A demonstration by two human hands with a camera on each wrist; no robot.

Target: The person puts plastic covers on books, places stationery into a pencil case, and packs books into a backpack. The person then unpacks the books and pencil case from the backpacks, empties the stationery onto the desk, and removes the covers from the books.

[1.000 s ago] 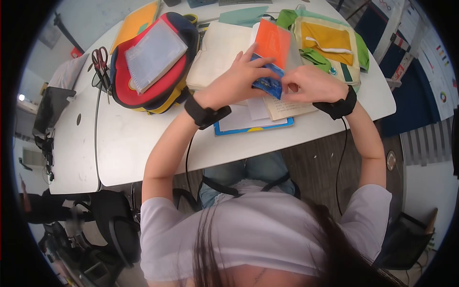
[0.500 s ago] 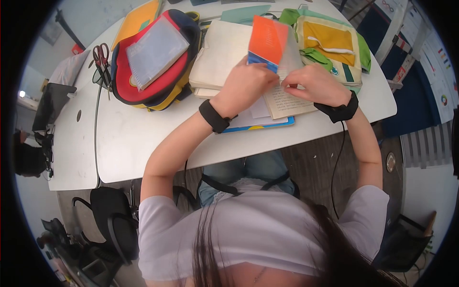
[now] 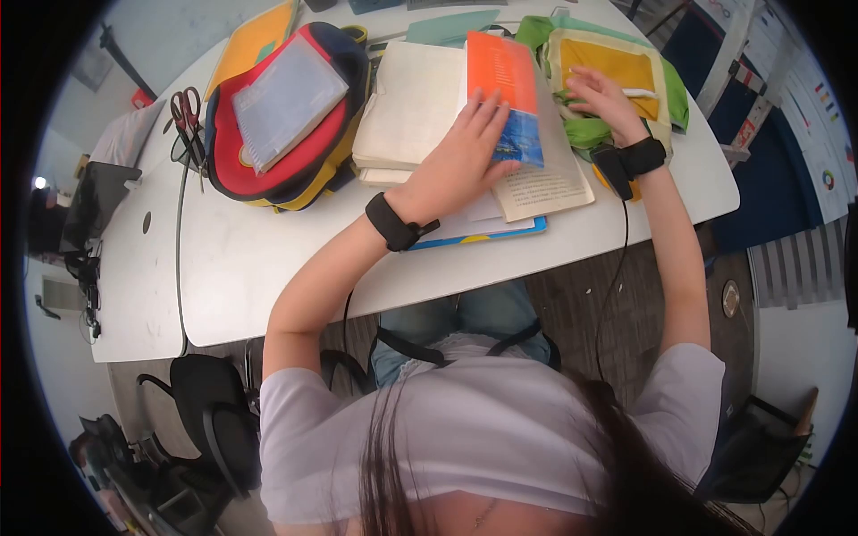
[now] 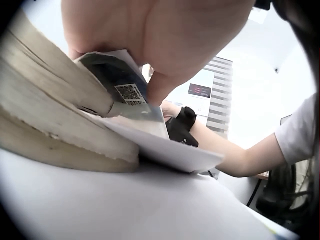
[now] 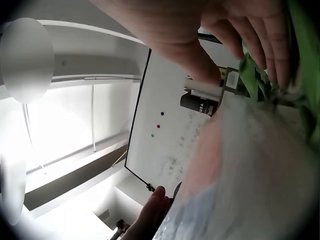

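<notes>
An orange-and-blue booklet (image 3: pixel 503 71) lies over printed pages (image 3: pixel 541 192), with a translucent plastic sheet (image 3: pixel 556 134) along its right side. My left hand (image 3: pixel 465 156) rests on the booklet's left part, fingers extended across its cover and thumb near the blue lower edge. In the left wrist view, a QR code (image 4: pixel 130 94) shows on a dark panel under this hand. My right hand (image 3: pixel 610 103) is away from the booklet, above the green-and-yellow bag (image 3: pixel 661 80), its fingers loosely bent and holding nothing. The plastic sheet (image 5: pixel 260 165) spans the right wrist view's lower part.
Left of the booklet lies a thick, worn stack of paper (image 3: pixel 407 107). Farther left, a red-and-navy backpack (image 3: pixel 228 170) carries a clear-covered spiral notebook (image 3: pixel 290 103). Scissors (image 3: pixel 186 112) stand in a mesh holder. A blue-edged folder (image 3: pixel 492 236) lies near the table's front edge (image 3: pixel 447 290).
My right hand has left the booklet's lower edge and moved right and away from me, over the bag. My left hand's fingers have straightened across the cover, exposing more of the blue part.
</notes>
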